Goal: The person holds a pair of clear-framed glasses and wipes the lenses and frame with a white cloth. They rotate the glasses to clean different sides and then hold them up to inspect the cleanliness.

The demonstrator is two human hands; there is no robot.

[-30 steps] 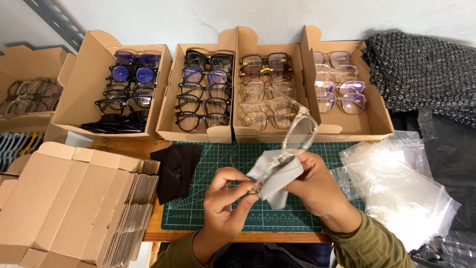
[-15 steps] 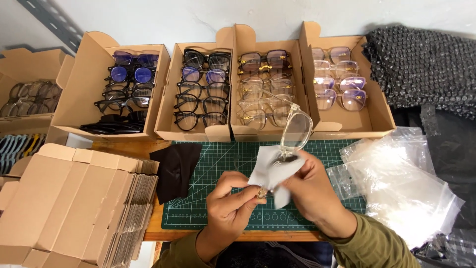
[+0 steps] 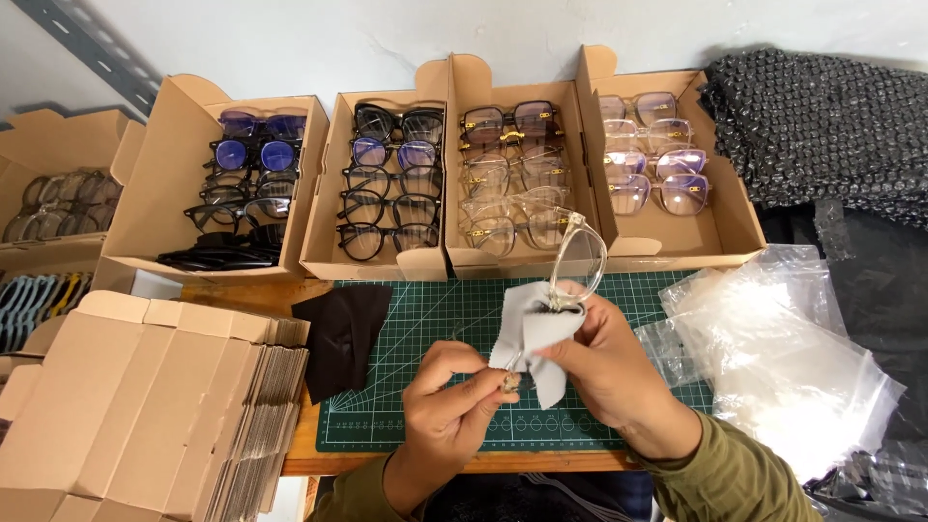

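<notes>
My right hand holds a pale grey cleaning cloth pinched around one lens of a pair of clear-framed glasses, whose other lens sticks up above the cloth. My left hand pinches the lower end of the glasses' arm near the cloth's hanging corner. Both hands are over a green cutting mat at the table's front edge.
Four open cardboard boxes of glasses line the back of the table. A black cloth lies on the mat's left edge. Flat folded cardboard boxes are stacked at left, clear plastic bags at right, bubble wrap at far right.
The glasses and cloth have shifted slightly up and left as my right hand rubs the lens. My left hand has kept its pinch below.
</notes>
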